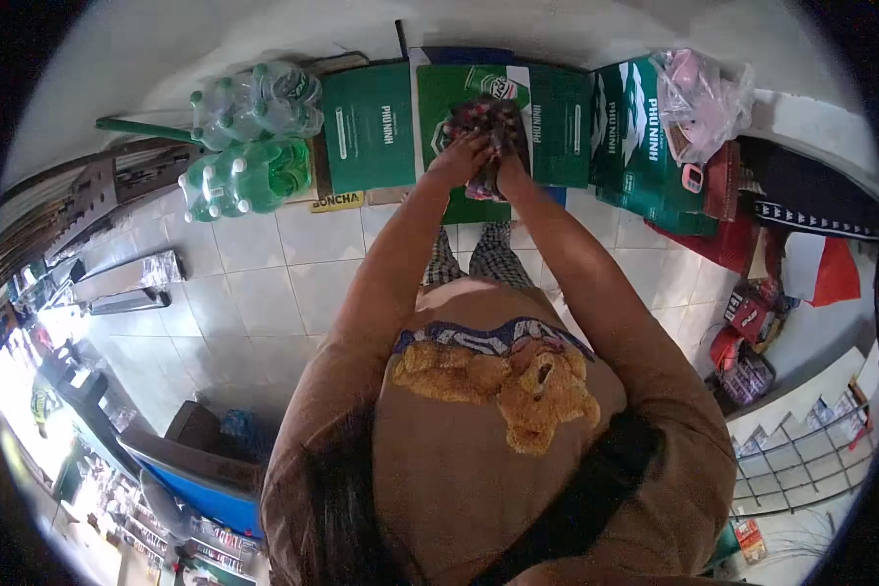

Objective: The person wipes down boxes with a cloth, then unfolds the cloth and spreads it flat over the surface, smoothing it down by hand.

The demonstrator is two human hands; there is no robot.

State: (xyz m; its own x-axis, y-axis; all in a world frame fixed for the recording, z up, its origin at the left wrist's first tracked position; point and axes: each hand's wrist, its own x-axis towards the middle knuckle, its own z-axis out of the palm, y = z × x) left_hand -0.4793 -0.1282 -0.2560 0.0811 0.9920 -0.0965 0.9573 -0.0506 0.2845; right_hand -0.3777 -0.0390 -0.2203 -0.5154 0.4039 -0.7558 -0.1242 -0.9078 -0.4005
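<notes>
Both arms reach forward to a dark, floral-looking cloth bundle (485, 119) with pink and red spots, resting on the green carton (439, 88) straight ahead. My left hand (461, 160) lies over the bundle's near left side, its fingers curved onto it. At the near right side, my right hand (511, 174) grips the bundle, with its fingertips mostly hidden. A darker fold of the bundle hangs between the hands toward my body. Whether it is a garment or a bag, I cannot make out.
Green PHU NINH cartons (366, 127) flank the middle carton. Packs of green bottles (249, 176) stand on the left. A clear bag with pink things (698, 103) tops the right carton (635, 137). A wire rack (801, 464) is at lower right, a blue-edged counter (190, 483) at lower left.
</notes>
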